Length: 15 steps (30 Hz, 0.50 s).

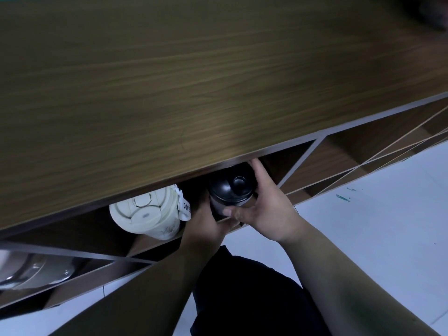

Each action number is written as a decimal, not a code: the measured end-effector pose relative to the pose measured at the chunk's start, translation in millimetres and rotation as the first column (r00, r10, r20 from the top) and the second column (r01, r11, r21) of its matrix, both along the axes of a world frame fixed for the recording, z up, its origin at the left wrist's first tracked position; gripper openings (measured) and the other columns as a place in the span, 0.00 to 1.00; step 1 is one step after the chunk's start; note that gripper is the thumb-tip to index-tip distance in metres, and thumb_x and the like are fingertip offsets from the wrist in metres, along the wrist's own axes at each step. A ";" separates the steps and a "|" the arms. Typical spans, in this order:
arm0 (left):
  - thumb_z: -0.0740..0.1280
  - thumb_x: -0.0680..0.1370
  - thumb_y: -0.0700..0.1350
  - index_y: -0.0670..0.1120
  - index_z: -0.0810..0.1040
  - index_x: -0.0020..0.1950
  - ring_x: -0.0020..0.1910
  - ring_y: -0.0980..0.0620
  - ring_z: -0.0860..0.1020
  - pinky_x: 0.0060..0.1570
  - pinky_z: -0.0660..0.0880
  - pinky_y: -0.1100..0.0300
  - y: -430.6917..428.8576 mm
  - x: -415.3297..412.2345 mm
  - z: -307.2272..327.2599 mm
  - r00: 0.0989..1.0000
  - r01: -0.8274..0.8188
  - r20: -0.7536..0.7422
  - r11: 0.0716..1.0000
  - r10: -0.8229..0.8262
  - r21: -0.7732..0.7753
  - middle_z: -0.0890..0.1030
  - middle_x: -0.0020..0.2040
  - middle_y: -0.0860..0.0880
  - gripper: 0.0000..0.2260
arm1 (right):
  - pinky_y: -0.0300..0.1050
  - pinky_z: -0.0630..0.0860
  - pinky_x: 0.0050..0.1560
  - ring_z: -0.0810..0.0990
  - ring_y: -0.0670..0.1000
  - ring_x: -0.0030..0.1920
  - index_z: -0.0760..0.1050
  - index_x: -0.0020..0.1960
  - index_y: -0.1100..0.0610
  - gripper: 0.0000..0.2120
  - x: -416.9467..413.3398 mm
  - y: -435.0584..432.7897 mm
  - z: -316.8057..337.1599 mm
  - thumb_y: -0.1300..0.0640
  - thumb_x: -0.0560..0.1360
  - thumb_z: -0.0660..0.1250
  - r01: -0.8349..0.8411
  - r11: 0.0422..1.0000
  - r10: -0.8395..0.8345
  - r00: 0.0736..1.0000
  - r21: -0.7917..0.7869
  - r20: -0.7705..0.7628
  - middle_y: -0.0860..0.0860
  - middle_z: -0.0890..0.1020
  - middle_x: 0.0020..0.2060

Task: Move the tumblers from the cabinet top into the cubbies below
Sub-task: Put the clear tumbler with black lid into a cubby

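A tumbler with a black lid stands at the mouth of a cubby just under the wooden cabinet top. Both my hands are wrapped around it: my right hand grips its right side and front, and my left hand holds its lower left side, partly hidden beneath. A cream tumbler with a white tag reading "COFF" sits in the same cubby, just left of the black one. The back of the cubby is hidden by the cabinet top.
A metal-lidded vessel sits in a cubby at the lower left. More cubbies open to the right behind slanted dividers. White floor tiles lie at the right. A dark object sits on the cabinet top's far right corner.
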<state>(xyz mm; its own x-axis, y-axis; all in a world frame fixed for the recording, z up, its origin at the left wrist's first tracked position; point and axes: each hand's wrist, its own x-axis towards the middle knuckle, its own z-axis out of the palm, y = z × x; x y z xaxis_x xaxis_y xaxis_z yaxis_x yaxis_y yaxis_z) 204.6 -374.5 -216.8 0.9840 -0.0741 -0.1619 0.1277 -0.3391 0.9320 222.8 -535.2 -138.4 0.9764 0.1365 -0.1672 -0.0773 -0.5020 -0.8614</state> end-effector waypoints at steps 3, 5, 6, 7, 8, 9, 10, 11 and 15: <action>0.83 0.70 0.42 0.56 0.71 0.75 0.67 0.59 0.81 0.65 0.80 0.51 10.0 -9.9 5.5 0.997 0.069 -0.037 0.996 -0.071 -0.054 0.83 0.67 0.57 0.37 | 0.49 0.65 0.77 0.59 0.40 0.79 0.41 0.82 0.39 0.65 -13.7 -5.5 15.5 0.47 0.61 0.84 -0.010 0.999 0.007 0.999 -0.049 -0.048 0.39 0.60 0.81; 0.81 0.72 0.43 0.60 0.71 0.75 0.69 0.56 0.80 0.68 0.77 0.46 20.5 -23.8 10.4 0.988 0.106 -0.106 0.990 -0.115 -0.089 0.82 0.69 0.56 0.35 | 0.40 0.60 0.76 0.56 0.35 0.76 0.41 0.82 0.38 0.61 -29.8 -8.7 31.8 0.47 0.66 0.82 -0.022 0.992 0.013 0.997 -0.121 -0.074 0.37 0.55 0.81; 0.79 0.73 0.45 0.63 0.72 0.73 0.67 0.58 0.80 0.68 0.76 0.48 26.9 -32.8 11.6 0.983 0.118 -0.136 0.991 -0.125 -0.060 0.83 0.68 0.57 0.32 | 0.37 0.59 0.73 0.56 0.34 0.74 0.43 0.82 0.39 0.57 -38.4 -9.5 41.0 0.47 0.68 0.81 -0.019 0.988 0.008 0.997 -0.155 -0.071 0.36 0.55 0.81; 0.77 0.73 0.49 0.66 0.74 0.70 0.65 0.59 0.81 0.67 0.77 0.51 35.0 -43.0 15.2 0.978 0.128 -0.165 0.992 -0.124 0.009 0.83 0.66 0.58 0.29 | 0.36 0.59 0.71 0.57 0.34 0.72 0.45 0.82 0.39 0.54 -46.3 -9.5 50.3 0.47 0.70 0.79 -0.006 0.986 -0.004 0.998 -0.169 -0.063 0.36 0.57 0.80; 0.76 0.72 0.53 0.69 0.76 0.67 0.63 0.57 0.82 0.66 0.78 0.50 44.8 -51.9 17.9 0.969 0.145 -0.210 0.987 -0.127 0.072 0.84 0.64 0.58 0.25 | 0.37 0.60 0.70 0.58 0.35 0.70 0.47 0.82 0.39 0.51 -52.3 -8.1 59.8 0.47 0.71 0.78 0.014 0.985 -0.022 0.999 -0.172 -0.049 0.35 0.59 0.79; 0.76 0.72 0.55 0.70 0.79 0.62 0.61 0.55 0.83 0.65 0.79 0.48 54.7 -59.3 21.3 0.958 0.166 -0.253 0.982 -0.138 0.092 0.85 0.62 0.56 0.21 | 0.38 0.62 0.69 0.59 0.35 0.70 0.49 0.81 0.39 0.50 -56.8 -4.9 69.9 0.46 0.71 0.78 0.033 0.984 -0.038 0.999 -0.173 -0.028 0.35 0.61 0.78; 0.76 0.73 0.53 0.68 0.81 0.58 0.59 0.55 0.84 0.65 0.79 0.47 65.6 -64.7 21.4 0.940 0.201 -0.299 0.975 -0.165 0.093 0.86 0.59 0.55 0.16 | 0.40 0.64 0.68 0.61 0.36 0.69 0.50 0.81 0.39 0.48 -59.9 0.3 80.9 0.46 0.72 0.77 0.049 0.984 -0.051 0.999 -0.173 -0.007 0.34 0.64 0.76; 0.76 0.76 0.50 0.64 0.81 0.56 0.57 0.57 0.84 0.65 0.79 0.50 75.7 -69.1 26.2 0.923 0.233 -0.341 0.964 -0.180 0.124 0.86 0.56 0.56 0.13 | 0.42 0.66 0.68 0.64 0.37 0.69 0.50 0.81 0.38 0.47 -62.6 7.5 91.7 0.46 0.72 0.77 0.062 0.983 -0.060 0.998 -0.173 0.012 0.33 0.66 0.74; 0.73 0.80 0.47 0.60 0.82 0.44 0.41 0.73 0.81 0.50 0.75 0.77 111.8 -79.8 41.5 0.869 0.300 -0.456 0.937 -0.192 0.178 0.86 0.38 0.66 0.09 | 0.43 0.68 0.72 0.68 0.41 0.73 0.56 0.80 0.41 0.41 -81.0 53.8 126.7 0.44 0.73 0.74 0.003 0.970 0.017 0.997 -0.242 0.081 0.35 0.67 0.75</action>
